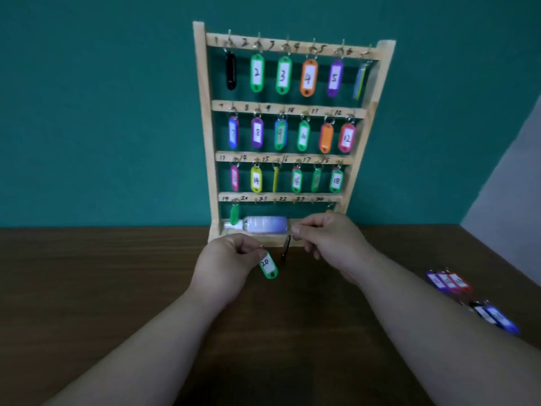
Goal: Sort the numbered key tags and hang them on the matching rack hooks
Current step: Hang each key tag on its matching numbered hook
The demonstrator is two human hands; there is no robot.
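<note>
One rack (206,127), one bottle (263,224), some twenty-seven key tags (257,73).
Twenty hang by rows six, six, six, two; two are held; about five, blurred, lie on the worktop (117,273).

Green tag (268,266); pale wooden rack (205,127); teal wall (87,112).

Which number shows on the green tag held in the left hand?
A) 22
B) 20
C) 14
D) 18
B: the green tag pinched by the left hand reads 20; the right hand pinches a dark tag seen edge-on.
</note>
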